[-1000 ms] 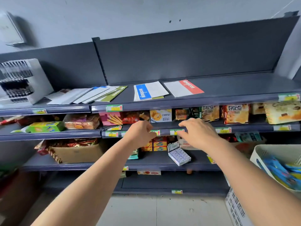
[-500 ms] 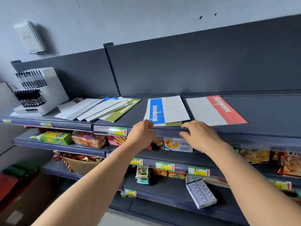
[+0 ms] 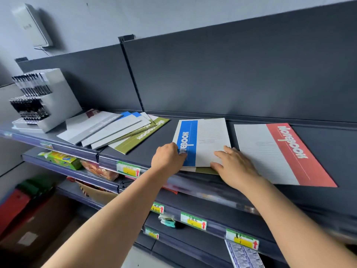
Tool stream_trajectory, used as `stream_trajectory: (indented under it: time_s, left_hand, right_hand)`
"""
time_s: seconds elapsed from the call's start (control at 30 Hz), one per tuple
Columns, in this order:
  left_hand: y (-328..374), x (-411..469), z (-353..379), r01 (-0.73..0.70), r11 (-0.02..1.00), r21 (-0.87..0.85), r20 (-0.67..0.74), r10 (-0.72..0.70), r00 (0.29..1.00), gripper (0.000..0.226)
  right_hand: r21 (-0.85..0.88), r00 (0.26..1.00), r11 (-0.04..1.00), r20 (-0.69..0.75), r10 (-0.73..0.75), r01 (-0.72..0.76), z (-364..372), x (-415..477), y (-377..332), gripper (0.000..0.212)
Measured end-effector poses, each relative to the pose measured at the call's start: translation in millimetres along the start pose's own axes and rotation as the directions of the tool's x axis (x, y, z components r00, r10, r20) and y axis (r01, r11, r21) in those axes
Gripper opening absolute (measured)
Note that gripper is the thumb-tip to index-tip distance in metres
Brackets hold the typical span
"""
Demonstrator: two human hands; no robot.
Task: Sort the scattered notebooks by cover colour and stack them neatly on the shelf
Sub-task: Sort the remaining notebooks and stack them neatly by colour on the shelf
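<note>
On the dark top shelf [image 3: 326, 138] a blue-and-white notebook [image 3: 202, 140] lies on a green one, of which only a near corner [image 3: 207, 170] shows. My left hand [image 3: 167, 159] curls its fingers over the blue notebook's near left corner. My right hand [image 3: 236, 166] lies flat with fingers spread on its near right corner. A red-and-white notebook [image 3: 280, 153] rests flat just right of my right hand. Further left, a fanned pile of grey, blue and white notebooks [image 3: 108, 128] overlaps a green notebook [image 3: 144, 135].
A white pen display [image 3: 40, 99] stands at the top shelf's left end. A white box [image 3: 32, 26] hangs on the wall above. Lower shelves hold snack packs [image 3: 61, 159] and price tags [image 3: 193, 223]. Red and brown boxes [image 3: 17, 209] sit on the floor at left.
The view has closed in on the top shelf. Both hands have risen from the lower shelf edge onto the blue notebook's near corners.
</note>
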State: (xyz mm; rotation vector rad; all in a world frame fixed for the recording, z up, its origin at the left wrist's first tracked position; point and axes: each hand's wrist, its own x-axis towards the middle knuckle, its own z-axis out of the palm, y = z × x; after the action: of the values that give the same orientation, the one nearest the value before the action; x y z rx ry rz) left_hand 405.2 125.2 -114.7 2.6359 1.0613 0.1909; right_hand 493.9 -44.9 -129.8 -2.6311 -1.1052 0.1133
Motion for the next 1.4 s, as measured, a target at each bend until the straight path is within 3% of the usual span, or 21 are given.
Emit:
stream_trajectory:
  time_s: [0.13, 0.27, 0.5, 0.7, 0.83, 0.93, 1.0, 1.13, 1.27, 1.4]
  left_hand:
    - [7, 15, 2, -0.025, 0.993, 0.119, 0.000, 0.025, 1.000, 0.050]
    - [3, 29, -6, 0.025, 0.999, 0.034, 0.093, -0.028, 0.995, 0.062]
    - [-13, 45, -1, 0.048, 0.980, -0.196, 0.182, -0.012, 0.983, 0.057]
    - [-30, 59, 0, -0.013, 0.974, -0.225, 0.078, 0.031, 0.996, 0.039]
    - [-63, 81, -15, -0.019, 0.992, -0.122, -0.013, 0.017, 1.000, 0.037]
    - [-98, 98, -29, -0.084, 0.993, -0.081, 0.006, 0.085, 0.996, 0.032]
    - [-127, 113, -41, -0.088, 0.994, -0.068, -0.061, 0.084, 0.995, 0.031]
    - [-194, 157, -70, -0.059, 0.987, 0.147, -0.175, 0.084, 0.981, 0.043]
    - [-243, 192, -91, -0.107, 0.945, 0.310, -0.041, 0.126, 0.991, 0.047]
    - [-264, 208, -102, -0.192, 0.922, 0.335, 0.068, 0.180, 0.981, 0.055]
  right_hand:
    - [0.007, 1.000, 1.000, -0.016, -0.015, 0.015, 0, 4, 0, 0.049]
    - [-0.008, 1.000, 1.000, 0.020, 0.017, -0.017, -11, 5, -4, 0.049]
    - [0.007, 0.993, 0.993, 0.019, 0.119, -0.120, -13, 7, -13, 0.049]
    - [-0.120, 0.988, 0.981, -0.038, 0.151, -0.155, -6, 29, -41, 0.044]
    - [-0.160, 0.997, 0.984, 0.000, 0.074, -0.073, 4, 58, -75, 0.049]
    - [-0.129, 0.999, 0.991, -0.020, 0.030, -0.032, 15, 79, -115, 0.042]
    - [-0.088, 0.999, 0.996, -0.036, 0.000, -0.003, 20, 93, -143, 0.039]
    - [-0.079, 0.999, 0.997, -0.023, -0.022, 0.020, 32, 130, -200, 0.038]
    - [-0.041, 0.999, 0.999, -0.024, -0.034, 0.033, 51, 169, -240, 0.032]
    - [0.022, 0.994, 0.996, 0.066, -0.084, 0.082, 72, 200, -267, 0.045]
